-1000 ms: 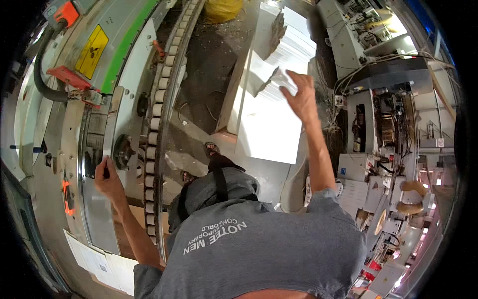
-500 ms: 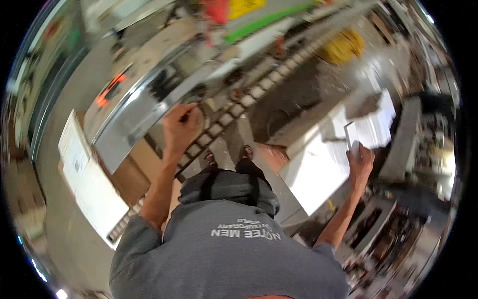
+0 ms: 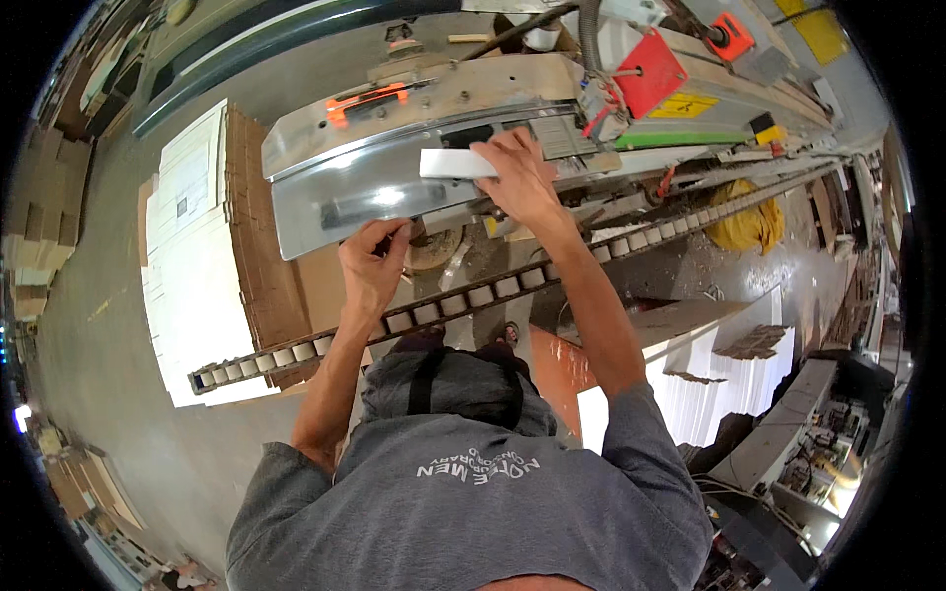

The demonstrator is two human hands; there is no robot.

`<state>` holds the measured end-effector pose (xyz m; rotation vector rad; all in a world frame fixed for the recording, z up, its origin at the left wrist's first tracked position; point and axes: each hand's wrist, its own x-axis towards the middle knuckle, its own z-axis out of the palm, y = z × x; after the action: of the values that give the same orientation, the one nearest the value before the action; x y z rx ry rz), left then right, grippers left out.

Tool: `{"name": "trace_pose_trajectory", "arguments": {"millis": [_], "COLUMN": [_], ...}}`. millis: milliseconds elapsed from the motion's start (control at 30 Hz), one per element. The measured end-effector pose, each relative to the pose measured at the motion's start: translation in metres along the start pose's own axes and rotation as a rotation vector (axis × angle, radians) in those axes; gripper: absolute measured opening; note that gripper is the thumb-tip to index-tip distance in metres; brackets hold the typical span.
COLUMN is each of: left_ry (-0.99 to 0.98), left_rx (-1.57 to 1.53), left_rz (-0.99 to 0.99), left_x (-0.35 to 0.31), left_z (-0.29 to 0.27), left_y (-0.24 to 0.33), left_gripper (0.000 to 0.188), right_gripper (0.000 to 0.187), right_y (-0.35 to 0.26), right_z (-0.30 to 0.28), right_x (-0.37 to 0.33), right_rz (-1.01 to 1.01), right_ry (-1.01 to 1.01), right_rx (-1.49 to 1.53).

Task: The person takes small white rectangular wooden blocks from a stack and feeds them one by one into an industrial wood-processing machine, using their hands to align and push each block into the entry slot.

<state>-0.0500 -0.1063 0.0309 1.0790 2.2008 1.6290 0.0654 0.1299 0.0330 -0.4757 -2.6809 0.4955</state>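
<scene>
Right hand (image 3: 517, 177) now presses white sheet (image 3: 455, 164) onto machine (image 3: 414, 148)

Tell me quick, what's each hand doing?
Left hand: closed, gripping the metal machine cover's lower edge.
Right hand: holding a white card strip against the machine.

Roller chain (image 3: 512, 286) before the machine (image 3: 414, 158); cardboard stack (image 3: 212, 246) at its left
</scene>
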Motion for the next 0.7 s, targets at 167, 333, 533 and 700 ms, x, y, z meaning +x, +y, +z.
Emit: {"name": "trace_pose_trajectory", "arguments": {"millis": [167,333,533,700], "left_ry": [0.067,0.070,0.004,0.080], "left_rx": [0.080,0.258,0.467,0.475], "left_rz": [0.009,0.177,0.163,0.305], "left_x": [0.017,0.060,0.099,0.110], "left_z": [-0.010,0.011,0.029,0.041], "left_y": [-0.016,-0.031,-0.044,-0.054], "left_gripper": [0.014,0.018,0.026,0.022], "right_gripper": [0.038,0.036,0.044,0.048], "right_y": [-0.020,-0.045,-0.055,-0.045], "right_z": [0.024,0.041,0.062,0.075], "right_x": [0.018,-0.016,0.001,0.011], "right_rz": [0.090,0.302,0.425,0.260], "right_ry": [0.343,0.342,0.408,0.470], "right_rx": [-0.029,0.368,0.542,0.377]}}
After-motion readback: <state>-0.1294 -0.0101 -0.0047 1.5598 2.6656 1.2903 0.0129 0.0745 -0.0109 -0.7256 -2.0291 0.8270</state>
